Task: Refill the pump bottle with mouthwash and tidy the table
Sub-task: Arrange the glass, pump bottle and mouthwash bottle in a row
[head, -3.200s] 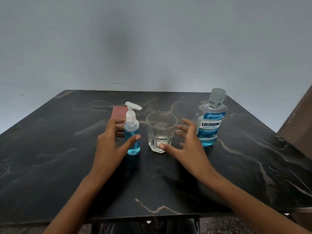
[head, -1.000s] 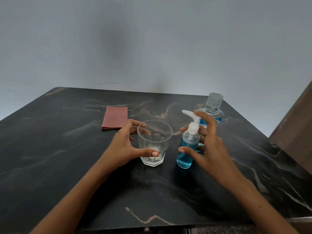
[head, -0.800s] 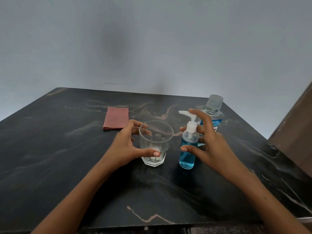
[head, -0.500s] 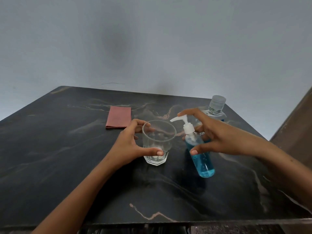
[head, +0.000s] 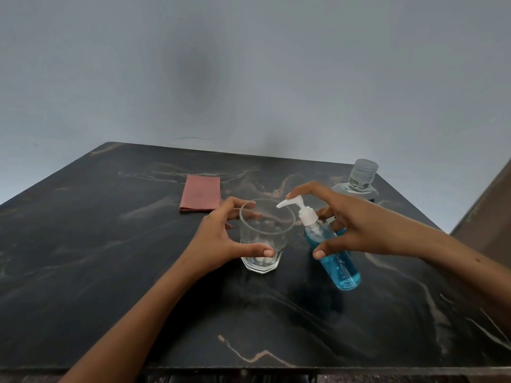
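Observation:
The pump bottle (head: 339, 266) holds blue liquid and has a white pump head. It is lifted off the table and tilted left, its nozzle over the rim of the clear glass (head: 262, 236). My right hand (head: 356, 228) grips the bottle, with the index finger lying on the pump top. Wrapped around the glass, my left hand (head: 218, 239) holds it standing on the table. The mouthwash bottle (head: 359, 181), with a clear cap, stands behind my right hand and is partly hidden by it.
A folded reddish cloth (head: 200, 193) lies flat behind the glass to the left. The dark marble table (head: 96, 244) ends at a near edge just below my forearms. A brown surface (head: 489, 217) rises at the far right.
My right hand took the pump bottle on the right of the glass, lifted it and tilted its nozzle over the glass. My left hand has stayed around the glass.

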Motion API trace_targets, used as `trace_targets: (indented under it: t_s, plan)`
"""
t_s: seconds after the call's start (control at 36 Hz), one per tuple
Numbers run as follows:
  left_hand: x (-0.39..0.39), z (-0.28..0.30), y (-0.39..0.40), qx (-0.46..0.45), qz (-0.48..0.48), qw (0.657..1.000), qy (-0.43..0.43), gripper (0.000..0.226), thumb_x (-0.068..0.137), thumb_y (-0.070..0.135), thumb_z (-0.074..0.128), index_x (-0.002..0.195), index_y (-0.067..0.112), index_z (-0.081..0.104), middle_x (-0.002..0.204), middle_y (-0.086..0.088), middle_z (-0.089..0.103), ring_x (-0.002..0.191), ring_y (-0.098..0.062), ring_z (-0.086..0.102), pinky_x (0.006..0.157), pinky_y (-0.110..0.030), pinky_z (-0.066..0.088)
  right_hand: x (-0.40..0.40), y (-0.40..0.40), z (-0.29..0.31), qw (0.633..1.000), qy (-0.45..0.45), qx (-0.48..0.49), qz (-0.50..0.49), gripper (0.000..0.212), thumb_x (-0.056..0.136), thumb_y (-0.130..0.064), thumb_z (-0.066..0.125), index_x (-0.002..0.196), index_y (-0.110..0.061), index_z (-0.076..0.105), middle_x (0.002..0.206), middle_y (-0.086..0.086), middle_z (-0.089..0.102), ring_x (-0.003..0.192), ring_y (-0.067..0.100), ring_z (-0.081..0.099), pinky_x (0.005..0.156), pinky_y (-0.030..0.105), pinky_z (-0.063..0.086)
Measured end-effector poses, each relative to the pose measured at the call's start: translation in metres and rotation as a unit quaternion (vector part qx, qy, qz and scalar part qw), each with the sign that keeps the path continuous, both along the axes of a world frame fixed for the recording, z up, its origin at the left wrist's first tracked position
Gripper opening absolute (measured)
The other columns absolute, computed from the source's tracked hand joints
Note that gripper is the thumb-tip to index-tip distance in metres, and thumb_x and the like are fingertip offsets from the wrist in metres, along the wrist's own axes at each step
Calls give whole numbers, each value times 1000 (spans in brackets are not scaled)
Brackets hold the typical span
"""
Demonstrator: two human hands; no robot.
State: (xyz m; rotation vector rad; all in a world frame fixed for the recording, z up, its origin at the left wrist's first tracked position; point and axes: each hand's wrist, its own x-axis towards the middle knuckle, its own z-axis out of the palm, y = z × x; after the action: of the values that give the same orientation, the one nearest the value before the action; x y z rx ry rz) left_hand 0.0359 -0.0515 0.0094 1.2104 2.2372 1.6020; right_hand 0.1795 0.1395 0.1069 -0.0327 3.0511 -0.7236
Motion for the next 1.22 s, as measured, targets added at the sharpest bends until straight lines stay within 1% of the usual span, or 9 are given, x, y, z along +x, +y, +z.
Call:
trace_targets:
  t_s: [0.03,0.14,0.28,0.53,0.64,0.78,0.89,1.06,1.22]
  plan:
    - [0,0,0,0,0,1000,0,81,43,60,85,114,37,53,108,26,67,109,7,58,92,-25,44,0,-1,0,1000,3,2,-1,84,73,-26,80,111,-72,21,125,2,59,110,12,60,75,17,54]
    - [0,0,0,-2,-1,1000,1,81,43,60,85,114,36,53,108,27,67,109,8,57,92,-24,43,2,-8,1,1000,7,6,-17,77,72,-23,81,121,-56,30,123,1,61,111,15,61,89,35,56]
    - [0,0,0,0,0,1000,-1,82,43,58,85,115,35,53,108,23,68,108,6,58,93,-25,44,2,-13,2,999,11,2,-32,71,71,-21,81,120,-48,37,126,2,60,115,18,59,91,41,55]
    - [0,0,0,0,-1,1000,-2,80,45,57,86,114,37,53,107,26,67,108,9,57,89,-20,41,5,-13,3,999,-10,6,-31,82,73,-22,80,121,-61,25,128,1,59,119,18,57,93,35,54]
    - [1,0,0,2,-2,1000,1,80,45,58,86,114,36,53,108,27,67,108,8,57,90,-22,42,5,-14,3,999,4,-1,-39,79,71,-19,81,124,-53,33,123,0,61,115,17,59,93,39,54]
    - [0,0,0,3,0,1000,2,80,44,59,85,114,36,54,108,25,68,109,6,58,91,-24,43,5,-14,1,998,35,-11,-46,68,68,-17,84,116,-46,45,109,-1,66,103,13,64,86,41,57]
    - [0,0,0,2,0,1000,3,81,44,59,85,114,35,54,108,26,67,109,6,58,91,-24,43,3,-15,-1,998,44,-21,-50,73,67,-18,84,121,-47,44,111,0,66,104,15,64,88,42,56]
    - [1,0,0,3,2,1000,0,81,43,61,85,114,37,53,107,27,67,108,8,58,89,-24,42,4,-14,-2,997,66,-7,-34,83,69,-23,82,116,-67,30,116,-1,65,104,10,63,85,23,55]
    - [0,-1,0,0,3,1000,1,81,43,61,85,113,37,53,108,26,68,111,5,57,91,-25,42,6,-12,-6,995,84,-8,-44,69,65,-21,85,114,-50,45,99,-3,70,93,9,67,82,35,59]
